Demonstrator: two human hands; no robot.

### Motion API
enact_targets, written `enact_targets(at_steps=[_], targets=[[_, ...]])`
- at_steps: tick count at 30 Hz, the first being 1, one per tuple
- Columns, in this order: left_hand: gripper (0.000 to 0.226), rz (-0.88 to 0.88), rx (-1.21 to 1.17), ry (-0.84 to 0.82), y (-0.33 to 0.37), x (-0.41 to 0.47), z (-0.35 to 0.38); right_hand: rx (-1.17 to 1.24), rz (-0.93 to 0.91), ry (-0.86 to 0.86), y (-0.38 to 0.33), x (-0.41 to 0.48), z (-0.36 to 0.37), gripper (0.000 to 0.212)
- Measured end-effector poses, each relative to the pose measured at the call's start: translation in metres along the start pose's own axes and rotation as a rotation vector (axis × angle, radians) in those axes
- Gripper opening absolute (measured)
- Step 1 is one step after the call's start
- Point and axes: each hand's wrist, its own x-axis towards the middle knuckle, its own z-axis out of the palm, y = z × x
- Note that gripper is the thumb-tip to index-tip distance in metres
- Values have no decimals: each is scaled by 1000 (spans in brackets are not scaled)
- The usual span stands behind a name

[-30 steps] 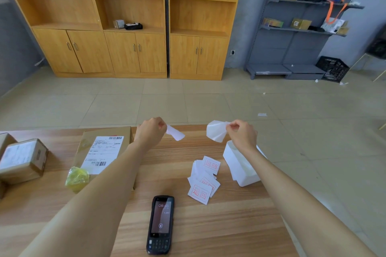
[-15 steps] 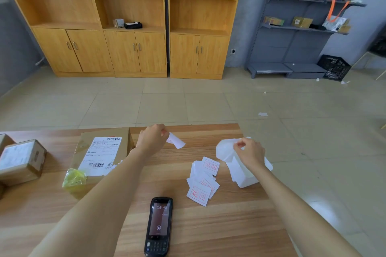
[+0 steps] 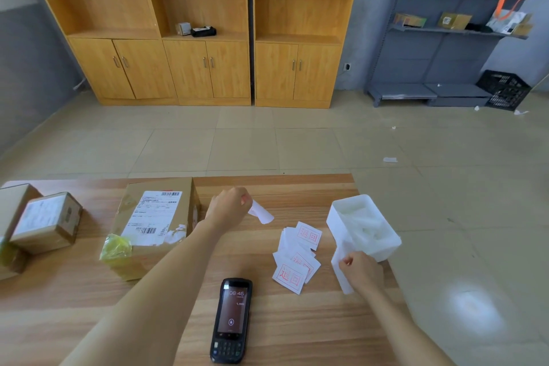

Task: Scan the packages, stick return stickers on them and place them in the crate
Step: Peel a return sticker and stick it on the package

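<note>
Sticker (image 3: pixel 261 214): pinched between the fingers of the left hand (image 3: pixel 228 206), above the desk (image 3: pixel 297 190) near its far edge.
Paper strip (image 3: pixel 341 279): clamped in the curled fingers of the right hand (image 3: pixel 361 272), beside the white bin (image 3: pixel 383 244) at the right edge.
Sticker pile (image 3: pixel 297 255): between the hands.
Package (image 3: pixel 154 223): just left of the left forearm.
Scanner (image 3: pixel 231 319): near edge, screen up.

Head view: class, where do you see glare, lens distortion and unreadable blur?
In the head view, a bright glare patch sits on the floor tiles at lower right; the wooden cabinets lean outward from wide-angle distortion; the shipping label print is too soft to read.
</note>
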Motion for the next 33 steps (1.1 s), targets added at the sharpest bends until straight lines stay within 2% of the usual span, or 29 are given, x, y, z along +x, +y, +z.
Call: enact_targets(at_steps=[6, 11, 12, 16, 22, 26, 30, 33], targets=[[28, -4, 24, -16, -1, -2, 2, -3, 39, -44, 10, 6, 9, 41], [28, -8, 34, -30, 1, -2, 3, 78, 30, -43, 12, 10, 9, 14], [28, -8, 35, -34, 2, -1, 4, 139, 16, -16, 9, 10, 8, 15], [27, -3, 21, -29, 6, 0, 3, 389, -86, 86, -24, 9, -3, 20], [25, 4, -10, -17, 17, -2, 1, 547, -403, 2, -100, 6, -17, 26], [25, -4, -45, -28, 22, -8, -1, 489, -518, 16, -146, 1, -20, 31], [25, -21, -83, -39, 20, -18, -1, 357, -519, 71, -156, -1, -16, 28], [23, -27, -134, -36, 18, -24, -1, 352, -520, 46, -154, -2, -14, 29]])
